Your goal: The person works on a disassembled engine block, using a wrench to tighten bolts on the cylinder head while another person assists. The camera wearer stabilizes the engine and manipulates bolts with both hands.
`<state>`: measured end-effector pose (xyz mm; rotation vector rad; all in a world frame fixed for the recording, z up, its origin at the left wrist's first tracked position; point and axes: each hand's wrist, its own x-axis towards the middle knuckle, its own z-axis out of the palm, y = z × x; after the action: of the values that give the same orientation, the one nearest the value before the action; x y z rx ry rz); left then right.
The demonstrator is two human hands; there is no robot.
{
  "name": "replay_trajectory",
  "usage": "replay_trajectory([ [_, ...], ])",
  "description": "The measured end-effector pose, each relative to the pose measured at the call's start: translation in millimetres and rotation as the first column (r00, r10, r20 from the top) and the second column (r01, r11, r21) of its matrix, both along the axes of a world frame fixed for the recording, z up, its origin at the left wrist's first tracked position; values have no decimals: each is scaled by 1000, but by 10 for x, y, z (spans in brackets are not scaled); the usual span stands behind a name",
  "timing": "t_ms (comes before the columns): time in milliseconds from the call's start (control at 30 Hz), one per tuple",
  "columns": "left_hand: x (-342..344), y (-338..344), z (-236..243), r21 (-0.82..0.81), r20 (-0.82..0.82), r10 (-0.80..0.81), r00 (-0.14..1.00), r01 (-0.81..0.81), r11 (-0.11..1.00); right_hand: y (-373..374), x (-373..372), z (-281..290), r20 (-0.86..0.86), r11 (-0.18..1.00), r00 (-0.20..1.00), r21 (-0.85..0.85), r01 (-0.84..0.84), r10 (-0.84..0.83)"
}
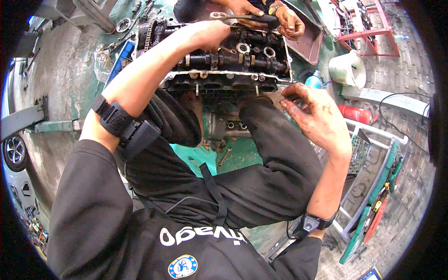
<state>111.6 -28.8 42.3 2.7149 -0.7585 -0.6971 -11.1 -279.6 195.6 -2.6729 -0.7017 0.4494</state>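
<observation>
cylinder head [228,65]: sits on the green floor between our knees, just ahead of both hands; camshaft and valve bores up, timing chain [148,37] at its left end.
handling: we judge it heavy, rigid cast metal, oily, so slippery; machined faces and cam lobes mark easily. Take it by the solid outer ends with both hands, not by the cam or chain.
left hand [210,35]: lies over the top left of the head, touching it; grip curled down, whether it holds anything we cannot tell.
right hand [315,114]: greasy, hangs just off the head's near right corner; fingers loosely curled, thumb toward fingertips, maybe pinching a small part, too small to tell.
other person's hands [273,18]: on the far side, holding a wrench [231,16] across the head's top edge.
beyond right grip: white bucket [347,69], red canister [357,113], green tool rack [373,205].
beyond left grip: loose tools [128,23] on the floor.
</observation>
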Motion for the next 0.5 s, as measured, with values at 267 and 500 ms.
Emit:
replay_trajectory([
  [267,-51,39,-62,-53,57,181,982,-178,983,-31,-8,5,-70,998,996,32,50,-48],
  [500,6,33,-139,9,16,212,977,-212,977,-50,0,6,-68,997,996,44,60,-57],
])
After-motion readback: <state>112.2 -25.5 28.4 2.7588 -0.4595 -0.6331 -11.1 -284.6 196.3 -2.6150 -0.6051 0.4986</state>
